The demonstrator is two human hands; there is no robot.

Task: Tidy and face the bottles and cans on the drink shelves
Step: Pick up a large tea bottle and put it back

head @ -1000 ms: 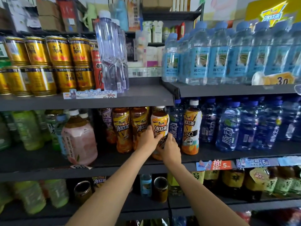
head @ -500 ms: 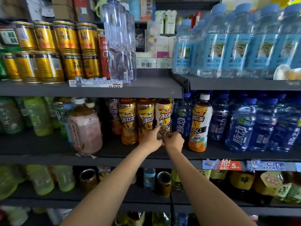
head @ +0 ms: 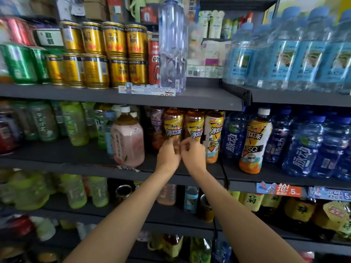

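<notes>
Three iced tea bottles stand in a row on the middle shelf: an orange-yellow one, a second like it, and a white-labelled one. My left hand wraps the lower part of the first bottle. Touching it on the right, my right hand has its fingers curled in front of the second bottle's base; motion blur hides whether it grips. The white-labelled bottle stands free just right of my right hand. Another white-labelled iced tea bottle stands further right among blue bottles.
A pink tea bottle and green tea bottles stand to the left. Blue drink bottles fill the right. The upper shelf holds gold cans, a tall clear bottle and water bottles. Jars and bottles sit below.
Both hands let go of the white-labelled iced tea bottle, which now stands on the shelf, and shifted left onto the neighbouring bottles. The camera moved closer and tilted down.
</notes>
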